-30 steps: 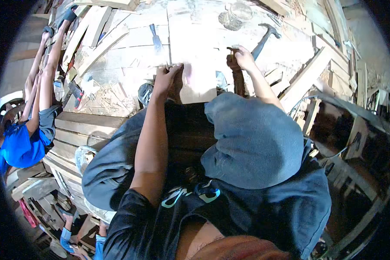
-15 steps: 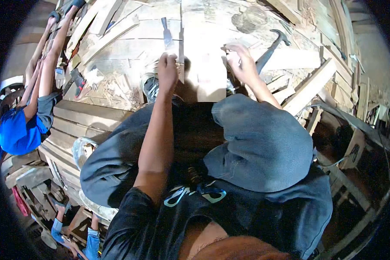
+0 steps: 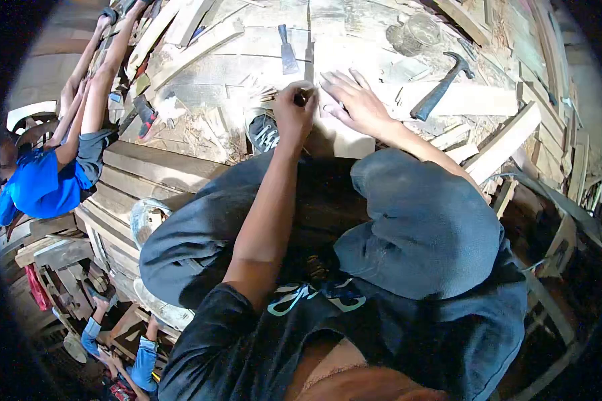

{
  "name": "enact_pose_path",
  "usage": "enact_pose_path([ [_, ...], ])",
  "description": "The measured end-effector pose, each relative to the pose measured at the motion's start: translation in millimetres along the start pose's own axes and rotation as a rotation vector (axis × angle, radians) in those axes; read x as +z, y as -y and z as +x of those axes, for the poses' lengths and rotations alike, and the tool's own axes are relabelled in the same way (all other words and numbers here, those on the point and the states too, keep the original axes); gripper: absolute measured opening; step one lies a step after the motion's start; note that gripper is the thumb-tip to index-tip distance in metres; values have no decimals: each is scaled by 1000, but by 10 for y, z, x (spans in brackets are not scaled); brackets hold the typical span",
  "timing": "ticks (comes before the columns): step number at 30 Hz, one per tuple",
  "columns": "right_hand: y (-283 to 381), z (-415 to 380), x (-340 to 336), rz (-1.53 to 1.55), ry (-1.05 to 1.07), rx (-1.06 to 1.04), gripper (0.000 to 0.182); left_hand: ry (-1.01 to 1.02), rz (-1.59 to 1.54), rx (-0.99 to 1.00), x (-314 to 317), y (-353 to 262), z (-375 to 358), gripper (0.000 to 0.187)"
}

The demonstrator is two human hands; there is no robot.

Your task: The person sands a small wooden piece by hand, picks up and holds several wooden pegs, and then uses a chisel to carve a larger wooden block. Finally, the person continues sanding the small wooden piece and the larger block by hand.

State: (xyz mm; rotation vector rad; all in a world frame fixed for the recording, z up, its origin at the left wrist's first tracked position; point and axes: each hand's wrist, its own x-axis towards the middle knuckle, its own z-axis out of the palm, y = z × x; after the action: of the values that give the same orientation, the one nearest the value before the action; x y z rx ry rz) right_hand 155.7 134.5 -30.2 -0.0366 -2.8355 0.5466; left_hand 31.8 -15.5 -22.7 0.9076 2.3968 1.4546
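My left hand [image 3: 295,112] is curled, with its fingers bent round, beside the left edge of a pale, brightly lit board [image 3: 351,142]; what it holds, if anything, is too small to make out. My right hand [image 3: 358,103] lies on the board with its fingers spread and nothing in them. A chisel [image 3: 287,51] with a dark handle lies on the planks beyond my left hand. To the right of my right hand, a claw hammer [image 3: 443,87] rests on the wood.
A black shoe [image 3: 263,131] is just left of my left hand. Wood offcuts [image 3: 505,142] lie at the right. A red and black tool [image 3: 144,116] is at the left, near a person in blue [image 3: 47,180]. Another person's arms [image 3: 144,364] show at lower left.
My right hand has moved inward and now lies spread on the board. The fingers of my left hand are curled near the board's edge. The whole view has shifted, moving the scene rightward.
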Motion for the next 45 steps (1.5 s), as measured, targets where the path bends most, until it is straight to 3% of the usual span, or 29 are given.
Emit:
enact_pose_path([
  [5, 122, 11, -90, 117, -9, 163, 53, 31, 79, 82, 23, 65, 57, 13],
  [9, 90, 3, -61, 66, -52, 79, 43, -66, 197, 217, 122, 187, 78, 4],
  [12, 97, 7, -56, 62, -46, 82, 41, 12, 132, 167, 5, 24, 14, 7],
  [18, 105, 9, -53, 46, -55, 81, 42, -28, 175, 183, 56, -17, 89, 7],
  [24, 116, 2, -34, 59, -80, 80, 37, 38, 227, 14, 17, 22, 36, 9],
  [30, 144, 25, -53, -17, -59, 88, 38, -46, 127, 125, 86, 56, 151, 10],
  [33, 147, 23, -70, -7, -63, 84, 37, 87, 275, -41, -6, -12, 108, 11],
  [40, 135, 3, -30, -10, -66, 83, 38, -42, 427, 48, 151, 105, 238, 15],
  [45, 103, -3, -5, 19, -62, 91, 39, 59, 300, 20, 60, 88, 122, 11],
])
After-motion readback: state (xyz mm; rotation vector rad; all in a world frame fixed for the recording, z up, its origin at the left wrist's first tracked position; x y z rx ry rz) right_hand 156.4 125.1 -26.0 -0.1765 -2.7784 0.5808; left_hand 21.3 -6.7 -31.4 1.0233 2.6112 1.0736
